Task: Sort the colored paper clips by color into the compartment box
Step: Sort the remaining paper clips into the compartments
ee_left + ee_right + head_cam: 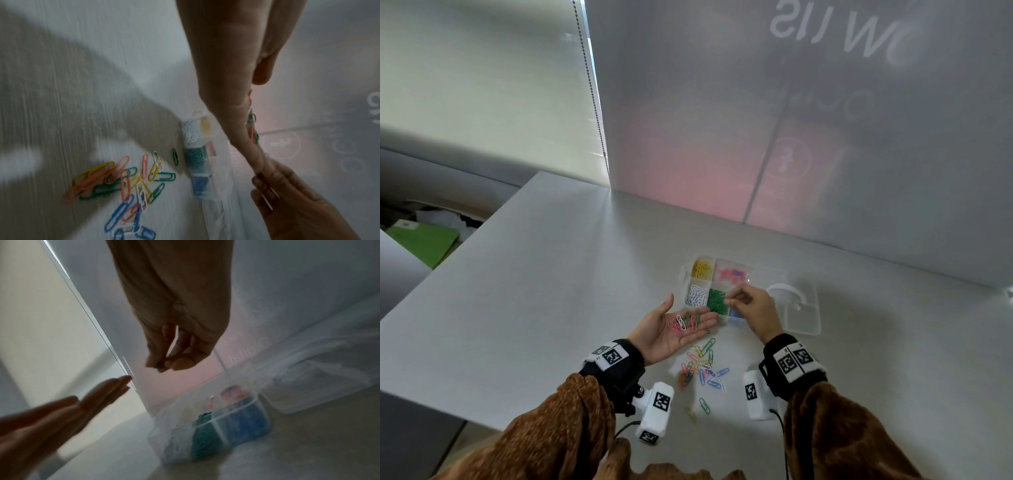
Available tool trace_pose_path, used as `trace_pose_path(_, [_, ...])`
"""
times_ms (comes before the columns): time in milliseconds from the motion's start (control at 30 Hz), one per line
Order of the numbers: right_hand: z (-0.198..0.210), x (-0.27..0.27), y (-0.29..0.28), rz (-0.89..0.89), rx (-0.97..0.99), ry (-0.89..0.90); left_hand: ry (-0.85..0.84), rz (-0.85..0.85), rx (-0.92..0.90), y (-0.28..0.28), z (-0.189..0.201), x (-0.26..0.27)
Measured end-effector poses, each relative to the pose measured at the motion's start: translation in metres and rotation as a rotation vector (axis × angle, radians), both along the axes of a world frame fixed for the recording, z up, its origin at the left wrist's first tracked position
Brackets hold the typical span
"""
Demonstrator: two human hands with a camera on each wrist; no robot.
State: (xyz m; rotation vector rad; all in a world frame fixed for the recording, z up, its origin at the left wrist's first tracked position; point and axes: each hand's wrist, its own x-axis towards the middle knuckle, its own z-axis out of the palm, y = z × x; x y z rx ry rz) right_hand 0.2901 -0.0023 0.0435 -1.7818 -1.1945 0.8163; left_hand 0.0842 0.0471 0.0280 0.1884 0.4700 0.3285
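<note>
Sorting in progress, seen from the head view. The left hand [671,330] lies palm up with fingers straight, just in front of the compartment box [688,274], and serves as a tray for a few pink, white and green paper clips [685,322]. The right hand [751,308] hovers over the green compartment [717,301], its grip closed thumb against fingertips [156,364]; the right wrist view shows something small and dark in the pinch, probably a green clip, though blur prevents certainty. The box already holds yellow [702,269], pink [732,275], white [695,295] and blue [734,313] groups. An unsorted pile of mixed clips [702,368] lies on the tabletop [551,291] between the wrists, with a few strays nearer the person. A clear lid [796,310] rests just right of the box.

Handling, by judgement: each clip is very light, stiff bent wire with a smooth coloured coat, so it likely slides on the palm and hooks readily into its neighbours. The best hold is a fingertip pinch across the two long sides or at one rounded end, lifting slowly so that tangled clips drop free before release over the matching compartment
</note>
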Motion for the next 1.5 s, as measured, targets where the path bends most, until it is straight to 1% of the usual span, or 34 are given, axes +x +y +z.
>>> trace_pose_path(67, [-0.006,0.010,0.000,-0.089,-0.005,-0.158,-0.020,-0.010,0.001,-0.001,0.003,0.001])
trace_pose_path(100, [-0.008,0.013,0.000,-0.100,-0.019,-0.225,-0.025,-0.015,0.000,-0.001,0.003,0.002])
trace_pose_path(167, [-0.007,0.013,-0.003,-0.050,0.015,-0.333,-0.014,-0.027,0.009,-0.002,0.003,0.004])
trace_pose_path(233, [0.006,0.003,-0.006,0.094,0.150,-0.364,-0.008,-0.042,0.029,-0.002,0.002,0.005])
trace_pose_path(267, [0.014,-0.004,-0.006,0.208,0.193,-0.351,-0.005,-0.055,0.042,-0.002,0.002,0.006])
trace_pose_path(333, [0.024,-0.014,-0.006,0.453,0.204,-0.354,-0.006,-0.078,0.062,-0.002,0.001,0.007])
trace_pose_path(367, [0.026,-0.017,-0.005,0.541,0.191,-0.372,-0.008,-0.089,0.071,-0.002,0.001,0.007])
trace_pose_path(400, [0.025,-0.017,-0.005,0.589,0.171,-0.391,-0.008,-0.096,0.076,-0.003,0.001,0.008])
trace_pose_path(500, [0.024,-0.015,-0.006,0.607,0.158,-0.418,-0.028,-0.094,0.063,-0.005,-0.002,0.008])
trace_pose_path(567, [0.025,-0.014,-0.008,0.617,0.171,-0.396,-0.038,-0.099,0.065,-0.005,-0.003,0.008])
trace_pose_path(633, [0.028,-0.013,-0.010,0.602,0.153,-0.291,-0.019,-0.096,0.068,-0.006,-0.001,0.008])
trace_pose_path(700, [0.029,-0.013,-0.011,0.515,0.114,-0.115,-0.009,-0.105,0.069,-0.005,0.000,0.009])
trace_pose_path(733, [0.029,-0.014,-0.011,0.470,0.104,-0.062,-0.011,-0.122,0.079,-0.005,0.000,0.010])
trace_pose_path(767, [0.029,-0.017,-0.010,0.440,0.102,-0.053,-0.014,-0.143,0.089,-0.004,0.000,0.011])
trace_pose_path(867, [0.026,-0.024,-0.009,0.471,0.088,-0.183,-0.042,-0.178,0.080,-0.004,0.000,0.014])
trace_pose_path(967, [0.025,-0.026,-0.007,0.518,0.073,-0.317,-0.081,-0.162,0.036,-0.006,-0.001,0.014])
trace_pose_path(1033, [0.024,-0.028,-0.007,0.542,0.056,-0.388,-0.074,-0.156,0.044,-0.007,-0.001,0.014])
trace_pose_path(1133, [0.023,-0.029,-0.007,0.591,0.009,-0.403,-0.053,-0.169,0.068,-0.008,0.000,0.014])
trace_pose_path(1267, [0.022,-0.030,-0.005,0.666,-0.006,-0.488,-0.083,-0.194,0.116,-0.009,0.000,0.013])
trace_pose_path(1333, [0.024,-0.031,-0.004,0.704,0.021,-0.541,-0.070,-0.202,0.123,-0.009,-0.003,0.013])
trace_pose_path(1400, [0.025,-0.033,-0.004,0.762,0.093,-0.613,-0.052,-0.202,0.122,-0.009,-0.007,0.012])
trace_pose_path(1500, [0.022,-0.034,-0.005,0.878,0.228,-0.790,-0.015,-0.173,0.102,-0.008,-0.009,0.012])
